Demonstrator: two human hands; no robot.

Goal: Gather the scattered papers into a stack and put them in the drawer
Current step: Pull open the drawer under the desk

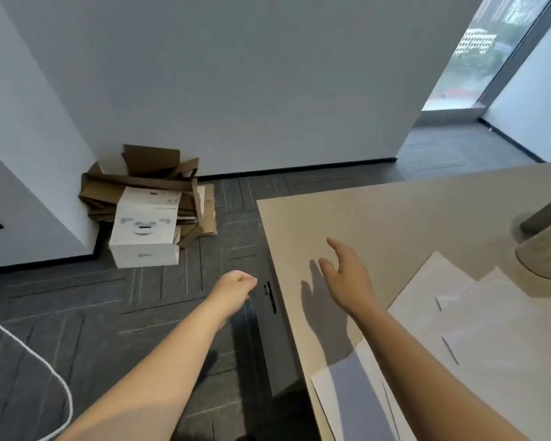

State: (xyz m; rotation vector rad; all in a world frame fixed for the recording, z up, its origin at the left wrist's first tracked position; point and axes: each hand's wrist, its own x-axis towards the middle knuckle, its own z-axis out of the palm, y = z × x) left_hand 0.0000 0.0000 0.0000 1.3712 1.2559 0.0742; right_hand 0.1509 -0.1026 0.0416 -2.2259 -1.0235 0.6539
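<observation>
Several white papers [493, 316] lie scattered and overlapping on the right part of the beige table [357, 218]; one sheet [353, 399] lies near the table's front-left edge. My right hand [347, 275] hovers over bare tabletop left of the papers, fingers spread and holding nothing. Below the table's left edge is the dark drawer front [263, 338] with a black handle [270, 297]. My left hand [236, 289] is curled into a fist just left of that handle, with a small gap between them and nothing seen in it.
A pile of flattened cardboard and white boxes [147, 227] sits on the grey carpet against the wall. A white cable [42, 361] curves across the floor at the left. A blurred round container [544, 253] stands at the table's right edge.
</observation>
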